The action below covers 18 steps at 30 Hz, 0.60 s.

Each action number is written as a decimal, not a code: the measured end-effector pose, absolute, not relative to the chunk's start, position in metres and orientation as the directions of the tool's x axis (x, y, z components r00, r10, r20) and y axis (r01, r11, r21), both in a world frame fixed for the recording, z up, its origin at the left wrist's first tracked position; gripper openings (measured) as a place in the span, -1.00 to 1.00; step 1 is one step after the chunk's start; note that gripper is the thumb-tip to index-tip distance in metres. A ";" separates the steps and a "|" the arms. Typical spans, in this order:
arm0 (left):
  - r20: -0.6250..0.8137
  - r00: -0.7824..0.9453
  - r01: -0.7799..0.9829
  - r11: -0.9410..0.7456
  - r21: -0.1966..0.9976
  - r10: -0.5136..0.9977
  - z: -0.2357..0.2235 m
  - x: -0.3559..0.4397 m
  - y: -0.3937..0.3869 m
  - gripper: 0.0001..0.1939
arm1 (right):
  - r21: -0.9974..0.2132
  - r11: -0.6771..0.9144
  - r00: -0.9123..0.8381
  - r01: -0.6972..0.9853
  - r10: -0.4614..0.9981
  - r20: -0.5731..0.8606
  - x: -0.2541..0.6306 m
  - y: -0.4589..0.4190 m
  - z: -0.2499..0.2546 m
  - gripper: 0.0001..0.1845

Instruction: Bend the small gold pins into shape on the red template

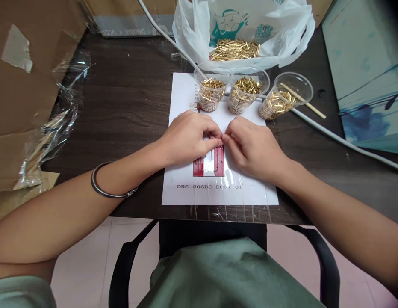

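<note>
My left hand [195,136] and my right hand [252,147] meet fingertip to fingertip above a white printed sheet [182,194]. Each pinches thumb against fingers; whatever sits between them is too small or hidden to make out. Beneath the fingers, a red-and-white printed rectangle [219,164] on the sheet is partly covered by my left hand. Just beyond the hands stand two clear plastic cups, a left one [210,99] and a middle one [242,100], filled with small gold-coloured metal pins. A third cup [277,105], tilted, holds similar pins and a thin wooden stick [316,110].
Behind the cups, a white plastic bag [272,47] lies open with many longer gold-coloured pins [234,49]. A grey cable [343,141] crosses the dark table [122,85]. Cardboard [28,98] with loose clear tape borders the left; a painted panel [372,85] borders the right.
</note>
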<state>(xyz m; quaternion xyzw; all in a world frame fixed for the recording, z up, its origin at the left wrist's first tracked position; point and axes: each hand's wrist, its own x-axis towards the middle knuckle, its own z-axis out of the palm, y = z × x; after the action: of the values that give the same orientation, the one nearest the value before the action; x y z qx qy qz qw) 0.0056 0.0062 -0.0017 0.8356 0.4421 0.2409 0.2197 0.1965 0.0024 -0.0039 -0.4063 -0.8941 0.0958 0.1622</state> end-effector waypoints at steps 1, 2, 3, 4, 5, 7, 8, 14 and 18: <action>0.210 0.494 0.629 -0.514 0.583 0.844 -0.002 0.005 0.007 -0.89 | -0.341 0.644 -0.615 0.685 0.762 0.204 0.197 0.004 -0.004 -0.83; 0.211 0.498 0.624 -0.516 0.587 0.841 -0.002 0.005 0.007 -0.89 | -0.381 0.635 -0.614 0.672 0.765 0.194 0.198 0.005 -0.003 -0.82; 0.214 0.502 0.618 -0.520 0.589 0.838 -0.002 0.005 0.007 -0.90 | -0.417 0.626 -0.612 0.659 0.769 0.186 0.199 0.006 -0.003 -0.81; 0.216 0.506 0.613 -0.525 0.591 0.835 -0.002 0.004 0.007 -0.90 | -0.443 0.617 -0.610 0.651 0.772 0.178 0.200 0.008 -0.003 -0.80; 0.219 0.509 0.610 -0.528 0.591 0.833 -0.002 0.004 0.007 -0.90 | -0.460 0.610 -0.609 0.645 0.774 0.172 0.200 0.009 -0.003 -0.80; 0.221 0.510 0.611 -0.530 0.588 0.831 -0.003 0.004 0.007 -0.90 | -0.469 0.606 -0.610 0.643 0.775 0.165 0.201 0.010 -0.002 -0.80; 0.221 0.512 0.610 -0.532 0.587 0.830 -0.003 0.004 0.007 -0.90 | -0.467 0.607 -0.611 0.643 0.774 0.166 0.201 0.010 -0.002 -0.80; 0.218 0.521 0.601 -0.536 0.592 0.825 -0.002 0.004 0.007 -0.89 | -0.487 0.608 -0.628 0.627 0.764 0.146 0.201 0.011 -0.001 -0.80; 0.215 0.518 0.607 -0.533 0.589 0.828 -0.001 0.004 0.007 -0.90 | -0.500 0.612 -0.645 0.613 0.753 0.130 0.202 0.013 0.001 -0.79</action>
<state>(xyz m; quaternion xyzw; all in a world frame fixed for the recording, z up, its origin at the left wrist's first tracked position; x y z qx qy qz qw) 0.0045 0.0067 -0.0010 0.8412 0.4265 0.2427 0.2270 0.2023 0.0128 0.0008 -0.3869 -0.8822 0.2106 0.1662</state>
